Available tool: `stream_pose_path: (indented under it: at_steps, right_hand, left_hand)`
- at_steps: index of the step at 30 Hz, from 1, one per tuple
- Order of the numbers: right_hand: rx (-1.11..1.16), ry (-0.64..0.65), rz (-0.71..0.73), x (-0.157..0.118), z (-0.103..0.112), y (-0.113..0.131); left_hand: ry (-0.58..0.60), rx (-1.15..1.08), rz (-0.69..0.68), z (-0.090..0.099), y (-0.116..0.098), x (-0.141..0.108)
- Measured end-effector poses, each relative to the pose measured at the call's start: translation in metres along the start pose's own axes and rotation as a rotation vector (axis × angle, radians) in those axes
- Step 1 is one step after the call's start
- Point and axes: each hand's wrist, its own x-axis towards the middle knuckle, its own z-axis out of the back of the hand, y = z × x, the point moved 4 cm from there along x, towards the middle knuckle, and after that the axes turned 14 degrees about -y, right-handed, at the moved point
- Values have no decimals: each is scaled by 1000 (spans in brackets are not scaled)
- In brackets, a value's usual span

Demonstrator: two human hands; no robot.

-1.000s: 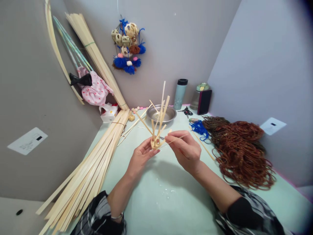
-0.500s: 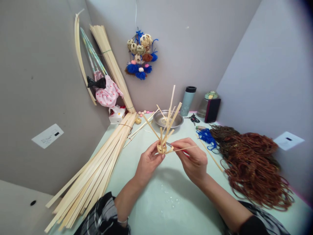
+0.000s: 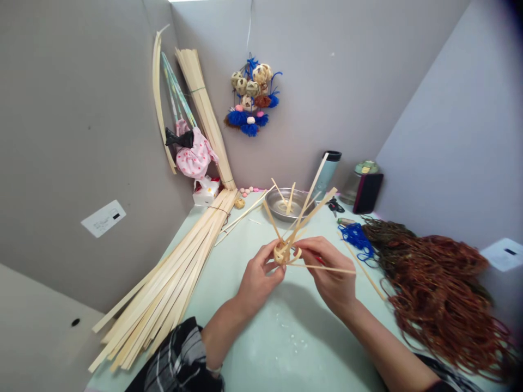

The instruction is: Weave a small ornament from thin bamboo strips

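My left hand point(image 3: 261, 275) pinches a small woven ball of bamboo strips point(image 3: 281, 253) between thumb and fingers. Several loose strip ends stick up from the ball, and one thin strip point(image 3: 322, 268) runs out to the right below my right hand. My right hand point(image 3: 332, 272) is closed around a slim tool with a red handle point(image 3: 317, 258). The tool's tip reaches the right side of the ball; its exact kind is hidden by my fingers.
Behind my hands stands a metal bowl point(image 3: 281, 209) with strips in it. Flat bamboo strips point(image 3: 171, 283) lie at left. Brown cord point(image 3: 445, 294) and blue yarn point(image 3: 356, 237) lie at right. A tumbler point(image 3: 327, 175), keys point(image 3: 335, 207) and a phone point(image 3: 368, 194) are at the back.
My view has shifted, so the scene sits further right in it. The ball has tilted, its upright strips leaning more to the right, and the thin strip's end now points slightly downward.
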Motion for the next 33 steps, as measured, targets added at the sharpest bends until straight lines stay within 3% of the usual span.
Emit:
stream_pose_path:
  at_steps: [5, 18, 27, 33]
  right_hand:
    - [-57, -4, -41, -3, -1, -9]
    - [-162, -44, 95, 1, 2, -7]
    - [-140, -3, -28, -1, -2, -13]
    - [-136, -17, 36, -3, -2, -9]
  left_hand:
    - [43, -31, 4, -2, 1, -3]
    - [27, -59, 63, -1, 6, 0]
    - [17, -63, 63, 0, 3, 0]
    - [68, -150, 197, -1, 0, 1]
